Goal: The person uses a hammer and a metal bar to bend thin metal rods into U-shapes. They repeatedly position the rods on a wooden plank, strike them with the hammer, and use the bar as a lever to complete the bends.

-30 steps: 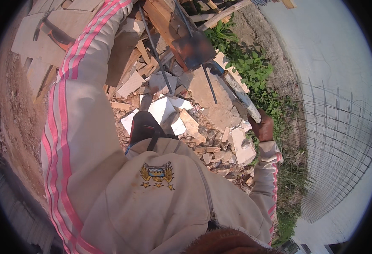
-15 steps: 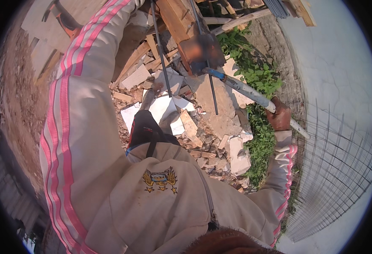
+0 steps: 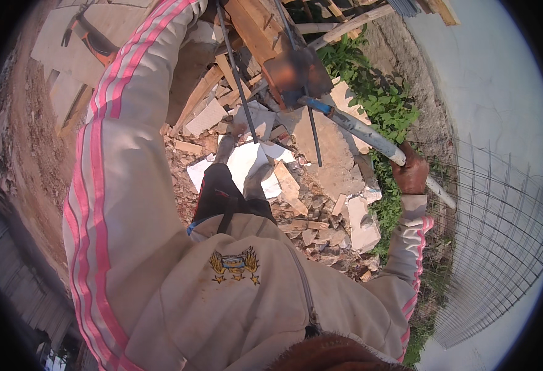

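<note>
My right hand (image 3: 412, 170) is closed around a long pale pipe (image 3: 365, 135) with a blue upper end. That end meets a rusty, dark metal block (image 3: 297, 73) on a thick wooden beam (image 3: 250, 28); the block is blurred, so I cannot tell how they join. A thin steel rod (image 3: 314, 137) runs past the block and sticks out below it. Left of the beam, another steel rod (image 3: 237, 77) slants downward. My left arm reaches up past the top edge, where the hand is out of sight.
Broken concrete, tiles and wood scraps (image 3: 290, 185) cover the ground around my feet. Green plants (image 3: 386, 111) line the base of a pale wall (image 3: 487, 80). Wire mesh (image 3: 494, 222) leans there on the right. A claw hammer (image 3: 92, 42) lies on boards at the upper left.
The view has shifted a little, showing more of the hammer. My right hand keeps its grip on the pipe, which has barely moved.
</note>
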Action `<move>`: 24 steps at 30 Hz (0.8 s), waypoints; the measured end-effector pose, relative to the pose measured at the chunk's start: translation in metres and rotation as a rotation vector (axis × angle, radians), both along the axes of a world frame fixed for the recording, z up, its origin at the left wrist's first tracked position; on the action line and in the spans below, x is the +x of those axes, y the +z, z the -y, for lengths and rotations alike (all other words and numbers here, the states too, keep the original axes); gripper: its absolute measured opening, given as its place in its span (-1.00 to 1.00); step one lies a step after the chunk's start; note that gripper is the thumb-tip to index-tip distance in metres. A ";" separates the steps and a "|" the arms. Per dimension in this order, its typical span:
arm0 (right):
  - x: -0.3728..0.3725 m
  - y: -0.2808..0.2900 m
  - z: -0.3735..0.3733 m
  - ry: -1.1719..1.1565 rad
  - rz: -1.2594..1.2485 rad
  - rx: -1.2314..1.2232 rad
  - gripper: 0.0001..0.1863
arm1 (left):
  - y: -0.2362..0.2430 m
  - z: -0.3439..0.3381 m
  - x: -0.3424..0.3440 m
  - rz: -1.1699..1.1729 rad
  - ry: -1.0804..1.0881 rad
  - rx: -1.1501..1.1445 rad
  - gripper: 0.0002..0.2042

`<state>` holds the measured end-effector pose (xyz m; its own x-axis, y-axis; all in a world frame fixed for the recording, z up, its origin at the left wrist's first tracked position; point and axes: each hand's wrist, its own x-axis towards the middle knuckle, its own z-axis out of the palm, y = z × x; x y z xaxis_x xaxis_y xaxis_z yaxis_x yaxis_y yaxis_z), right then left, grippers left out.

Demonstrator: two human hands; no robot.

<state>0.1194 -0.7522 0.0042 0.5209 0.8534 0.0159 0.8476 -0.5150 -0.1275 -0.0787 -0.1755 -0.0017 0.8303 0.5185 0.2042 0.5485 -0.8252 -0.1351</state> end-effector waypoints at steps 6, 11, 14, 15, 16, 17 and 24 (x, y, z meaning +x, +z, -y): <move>-0.031 0.017 -0.002 -0.159 0.091 0.023 -0.78 | -0.005 -0.005 0.004 0.008 -0.015 0.019 0.12; -0.076 0.006 0.017 -0.302 0.072 0.016 -0.67 | -0.006 -0.009 0.012 0.031 -0.042 0.025 0.13; -0.143 -0.004 0.021 -0.477 -0.014 0.029 -0.68 | -0.010 -0.013 0.014 0.045 -0.049 0.019 0.13; -0.172 -0.006 0.018 -0.582 -0.021 -0.003 -0.68 | -0.013 -0.014 0.019 0.050 -0.057 0.016 0.14; -0.200 -0.007 0.015 -0.689 -0.028 -0.035 -0.68 | -0.018 -0.015 0.027 0.055 -0.072 0.010 0.14; -0.217 -0.004 0.012 -0.717 -0.034 -0.002 -0.69 | -0.012 -0.016 0.017 0.061 -0.057 0.015 0.14; -0.276 0.019 -0.016 -0.849 0.103 -0.002 -0.77 | -0.021 -0.027 0.029 0.106 -0.084 0.027 0.15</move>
<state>-0.1569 -0.7359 0.0236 0.9799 0.1742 0.0969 0.1812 -0.9810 -0.0695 -0.0493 -0.1487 -0.0225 0.8438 0.4410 0.3058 0.4898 -0.8658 -0.1027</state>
